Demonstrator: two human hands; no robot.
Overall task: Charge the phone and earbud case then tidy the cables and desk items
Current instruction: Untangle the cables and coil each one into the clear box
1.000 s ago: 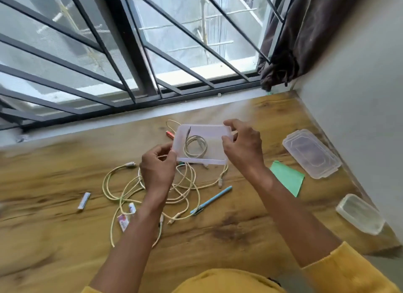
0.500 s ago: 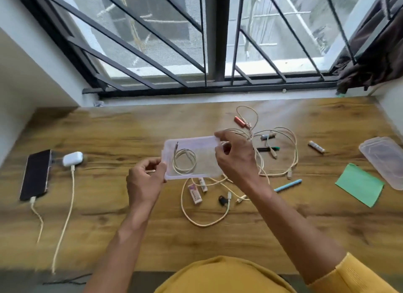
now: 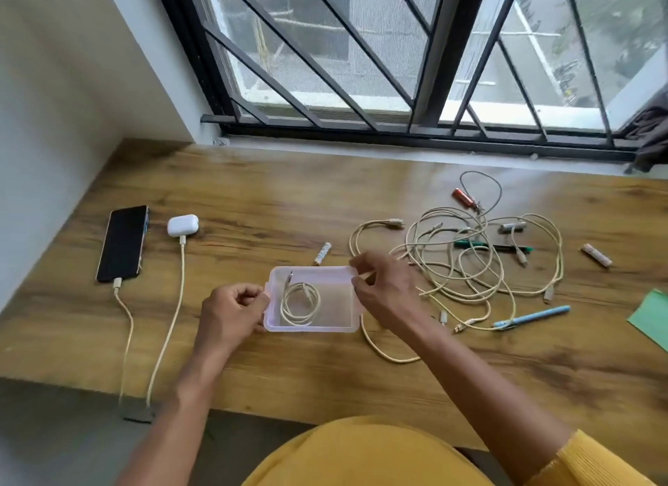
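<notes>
Both chargers are plugged in; left hand (image 3: 231, 310) and right hand (image 3: 385, 290) pinch the container (image 3: 338, 310); tangled cables (image 3: 470, 265) at three o'clock remain.

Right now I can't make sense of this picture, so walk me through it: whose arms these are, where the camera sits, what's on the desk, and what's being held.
There is no machine here. A person wears a camera on the head, so the one view looks down at their own arms. The left hand and right hand grip opposite ends of a clear plastic box with a coiled cable inside. On the wooden desk, at the left, a phone and a white earbud case each have a cable plugged in. To the right lies a tangle of cables, with a blue pen, some small batteries and a green paper.
</notes>
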